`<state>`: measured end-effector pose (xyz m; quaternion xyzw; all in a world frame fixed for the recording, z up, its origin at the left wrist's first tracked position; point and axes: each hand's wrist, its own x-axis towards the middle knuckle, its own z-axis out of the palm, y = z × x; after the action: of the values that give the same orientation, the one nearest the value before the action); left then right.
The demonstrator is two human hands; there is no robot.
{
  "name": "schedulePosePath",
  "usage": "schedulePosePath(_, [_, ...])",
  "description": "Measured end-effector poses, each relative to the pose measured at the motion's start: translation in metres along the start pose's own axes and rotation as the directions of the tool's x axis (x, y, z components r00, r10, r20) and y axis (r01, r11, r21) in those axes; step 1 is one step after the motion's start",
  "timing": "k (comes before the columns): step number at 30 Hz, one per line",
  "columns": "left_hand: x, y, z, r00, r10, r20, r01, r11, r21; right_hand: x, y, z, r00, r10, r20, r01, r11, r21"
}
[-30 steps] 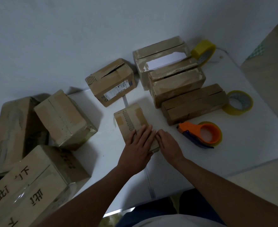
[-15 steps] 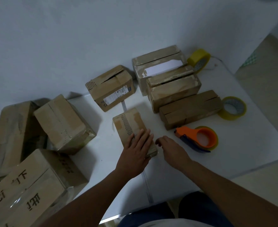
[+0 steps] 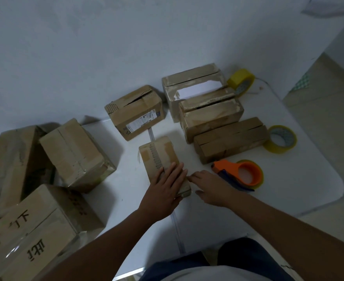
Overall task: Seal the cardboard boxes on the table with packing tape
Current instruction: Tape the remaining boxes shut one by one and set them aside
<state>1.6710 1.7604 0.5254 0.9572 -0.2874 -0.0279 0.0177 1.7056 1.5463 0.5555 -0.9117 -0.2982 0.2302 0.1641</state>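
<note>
Boxes sit all over your white table [image 3: 288,199]. The small box [image 3: 163,159] lies in the middle, right in front of you, long and flat. Your left hand [image 3: 165,191] lies flat on its near end. The fingers are straight and close together, and they press down on the top. The far half of the small box sticks out past your fingertips [image 3: 177,169], with a strip of tape running along its top.

Your right hand [image 3: 211,187] is just beside the small box, at its near right corner. Its fingers point at the box and their tips touch its right edge, next to your left fingers. You cannot tell if they pinch anything there, as it is too dark and small to see.

The orange tape dispenser [image 3: 242,175] lies on the table just right of your right hand, not touching it. A yellow tape roll [image 3: 280,138] lies flat past it, beside a long low box [image 3: 229,138]. Another yellow roll [image 3: 241,81] stands on its edge by the wall, next to a box with a white label [image 3: 193,88]. A box with open flaps [image 3: 134,112] sits behind the small box. Bigger boxes [image 3: 75,153] crowd the left side.
</note>
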Motion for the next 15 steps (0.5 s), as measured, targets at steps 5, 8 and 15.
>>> schedulePosePath(5, [0.0,-0.005,0.002,0.998,0.069,0.012,-0.069,0.998,0.011,0.001,0.004,-0.023,0.997,-0.071,0.009,0.071,0.997,0.023])
schedulePosePath(8, [0.001,-0.004,0.001,0.998,0.066,0.008,-0.066,0.998,-0.007,0.012,0.0,-0.025,0.991,-0.133,-0.005,0.132,0.986,-0.103])
schedulePosePath(15, [0.0,-0.003,-0.003,0.999,0.042,0.015,-0.041,0.999,-0.031,0.016,-0.011,-0.015,0.996,-0.09,-0.022,0.085,0.98,-0.18])
